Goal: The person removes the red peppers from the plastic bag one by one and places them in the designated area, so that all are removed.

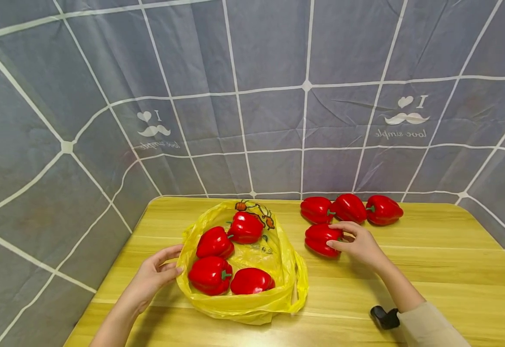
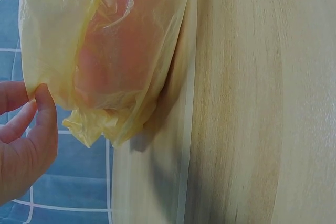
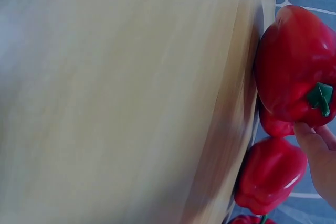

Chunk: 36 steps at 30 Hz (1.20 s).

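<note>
A yellow plastic bag (image 1: 235,308) lies with its mouth spread wide, and several red bell peppers (image 1: 210,274) with green stems sit inside. At its left side my left hand (image 1: 154,274) pinches the bag's edge between thumb and fingers; the left wrist view shows this pinch on the thin yellow film (image 2: 58,51). To the right of the bag, my right hand (image 1: 361,246) holds a red bell pepper (image 1: 320,239) by its stem end, thumb in front and fingers on top. The right wrist view shows that pepper (image 3: 294,61) close up, with the thumb against it.
Three more red bell peppers (image 1: 350,208) lie in a row along the back of the wooden table (image 1: 430,270), just behind the held one. A black object (image 1: 384,318) is by the right sleeve. Grey checked cloth (image 1: 274,120) hangs behind the table.
</note>
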### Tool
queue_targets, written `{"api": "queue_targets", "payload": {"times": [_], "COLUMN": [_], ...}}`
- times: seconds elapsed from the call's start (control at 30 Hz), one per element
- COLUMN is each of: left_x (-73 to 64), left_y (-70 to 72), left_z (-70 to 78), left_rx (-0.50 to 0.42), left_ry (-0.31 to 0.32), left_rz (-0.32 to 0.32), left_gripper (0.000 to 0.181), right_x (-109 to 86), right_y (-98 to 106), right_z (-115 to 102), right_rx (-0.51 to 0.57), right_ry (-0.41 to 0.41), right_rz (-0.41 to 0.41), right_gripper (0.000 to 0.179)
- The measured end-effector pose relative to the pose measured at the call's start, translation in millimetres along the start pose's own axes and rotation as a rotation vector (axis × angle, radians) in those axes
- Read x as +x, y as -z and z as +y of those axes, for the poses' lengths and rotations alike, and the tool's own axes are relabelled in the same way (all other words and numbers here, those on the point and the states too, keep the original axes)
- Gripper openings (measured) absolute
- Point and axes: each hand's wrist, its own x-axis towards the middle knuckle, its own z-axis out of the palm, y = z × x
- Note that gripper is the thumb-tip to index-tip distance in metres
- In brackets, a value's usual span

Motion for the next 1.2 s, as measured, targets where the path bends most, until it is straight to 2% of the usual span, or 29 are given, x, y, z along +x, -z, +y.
{"api": "queue_targets", "payload": {"times": [0.77, 1.2], "left_x": [1.1, 0.0], "left_y": [-1.4, -0.5], "left_z": [5.0, 3.7], "left_rx": [0.035, 0.025], "left_ry": [0.02, 0.025], "left_rz": [0.017, 0.018], "left_gripper": [0.056, 0.056], "right_x": [12.6, 13.3], "right_y": [-2.2, -0.2], "right_z": [-4.1, -8.3], "right_rx": [-0.069, -0.052], "right_ry": [0.033, 0.04], "right_rz": [0.007, -0.005], "right_gripper": [0.044, 0.045]}}
